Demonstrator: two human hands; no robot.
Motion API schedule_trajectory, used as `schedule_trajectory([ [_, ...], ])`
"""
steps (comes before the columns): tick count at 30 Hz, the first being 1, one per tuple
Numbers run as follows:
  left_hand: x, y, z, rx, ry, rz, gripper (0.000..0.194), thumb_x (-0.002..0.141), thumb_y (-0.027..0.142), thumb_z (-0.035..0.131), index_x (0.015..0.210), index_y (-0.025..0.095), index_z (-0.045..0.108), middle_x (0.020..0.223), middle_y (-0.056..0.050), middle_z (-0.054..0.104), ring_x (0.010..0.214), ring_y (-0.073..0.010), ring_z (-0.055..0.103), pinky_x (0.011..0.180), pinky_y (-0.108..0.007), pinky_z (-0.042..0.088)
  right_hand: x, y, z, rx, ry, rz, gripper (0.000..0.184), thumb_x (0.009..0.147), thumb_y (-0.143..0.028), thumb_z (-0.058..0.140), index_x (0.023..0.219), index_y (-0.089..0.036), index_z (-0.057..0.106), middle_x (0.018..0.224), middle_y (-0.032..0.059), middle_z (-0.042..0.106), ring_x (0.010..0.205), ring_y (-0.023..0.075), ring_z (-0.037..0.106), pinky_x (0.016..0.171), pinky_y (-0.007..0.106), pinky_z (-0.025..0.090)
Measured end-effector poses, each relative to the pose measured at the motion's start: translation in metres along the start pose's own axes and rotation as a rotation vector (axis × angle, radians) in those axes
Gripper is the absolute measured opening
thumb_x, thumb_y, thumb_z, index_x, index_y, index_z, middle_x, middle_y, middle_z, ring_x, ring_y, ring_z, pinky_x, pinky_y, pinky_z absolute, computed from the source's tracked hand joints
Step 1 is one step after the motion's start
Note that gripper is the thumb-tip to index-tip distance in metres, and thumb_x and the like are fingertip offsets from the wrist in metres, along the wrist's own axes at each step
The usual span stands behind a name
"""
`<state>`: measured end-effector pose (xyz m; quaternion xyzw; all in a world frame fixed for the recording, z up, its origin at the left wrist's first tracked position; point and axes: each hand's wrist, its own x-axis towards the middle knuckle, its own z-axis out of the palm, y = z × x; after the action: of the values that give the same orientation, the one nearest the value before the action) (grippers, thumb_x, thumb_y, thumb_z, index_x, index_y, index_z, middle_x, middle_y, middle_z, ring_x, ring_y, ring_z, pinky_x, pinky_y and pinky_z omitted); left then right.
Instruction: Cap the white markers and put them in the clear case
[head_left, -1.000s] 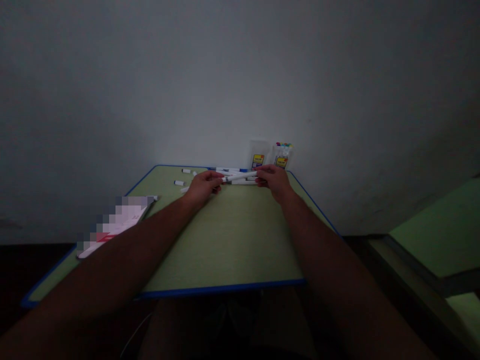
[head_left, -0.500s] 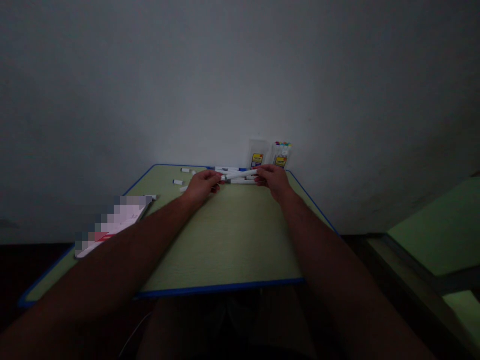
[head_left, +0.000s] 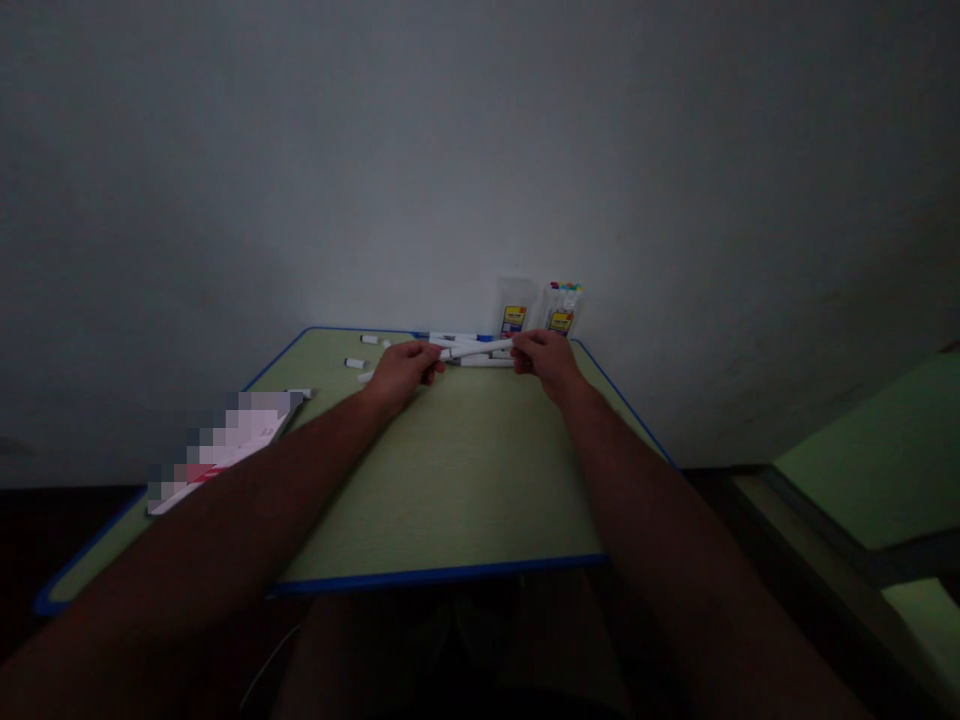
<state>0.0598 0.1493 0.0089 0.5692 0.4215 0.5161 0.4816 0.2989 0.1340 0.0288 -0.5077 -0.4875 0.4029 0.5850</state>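
Note:
A white marker [head_left: 482, 348] is stretched between my two hands above the far part of the table. My left hand [head_left: 403, 370] is closed on its left end, where a short white piece like a cap shows at the fingertips. Pinched round the other end is my right hand [head_left: 547, 360]. Several more white markers lie behind and below the held one, such as a lower marker [head_left: 486, 363] and a blue-ended marker [head_left: 459, 337]. Left of my left hand lie loose white caps, among them a dark-ended cap [head_left: 355, 363] and a farther cap [head_left: 369, 340].
Against the wall stand a clear plastic case [head_left: 515, 300] and a case of coloured markers [head_left: 562, 310]. A pale booklet or sheet [head_left: 259, 428], partly blurred out, lies at the table's left. The green table [head_left: 450, 480] has a blue edge and meets the wall.
Both hands stay almost in place on the white marker. The fingers of my left hand are drawn in slightly more; the view has shifted a little.

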Motion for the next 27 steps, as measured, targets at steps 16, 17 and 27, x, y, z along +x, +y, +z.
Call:
schedule_trajectory([
  [16,0.0023,-0.0024,-0.0006,-0.014,-0.017,0.003,0.019,0.086,0.028,0.061,0.088,0.013,0.072,0.059,-0.002,0.064,0.045,-0.0093,0.05,0.045,-0.022,0.039,0.0002,0.0005,-0.0003,-0.042,-0.021,0.039,0.02,0.086,-0.033,0.071,0.08,-0.014,0.067,0.062,-0.0001,0.063,0.047,0.0077,0.053,0.044,0.021,0.05],
  [17,0.0024,-0.0025,-0.0007,-0.016,-0.014,0.005,0.018,0.085,0.028,0.062,0.088,0.013,0.072,0.06,-0.002,0.064,0.045,-0.0092,0.05,0.046,-0.022,0.039,0.0,0.0001,0.0,-0.045,-0.02,0.039,0.018,0.085,-0.031,0.071,0.08,-0.014,0.067,0.062,-0.0003,0.063,0.047,0.0078,0.053,0.044,0.021,0.05],
  [27,-0.0027,0.0048,0.0036,-0.052,0.019,0.0,0.01,0.07,0.019,0.071,0.078,0.014,0.071,0.061,-0.001,0.064,0.047,-0.0098,0.051,0.047,-0.024,0.041,-0.0025,-0.0011,0.0009,-0.006,-0.028,-0.001,0.01,0.075,-0.022,0.075,0.078,-0.016,0.067,0.066,0.0,0.066,0.049,0.0082,0.056,0.048,0.022,0.051],
])
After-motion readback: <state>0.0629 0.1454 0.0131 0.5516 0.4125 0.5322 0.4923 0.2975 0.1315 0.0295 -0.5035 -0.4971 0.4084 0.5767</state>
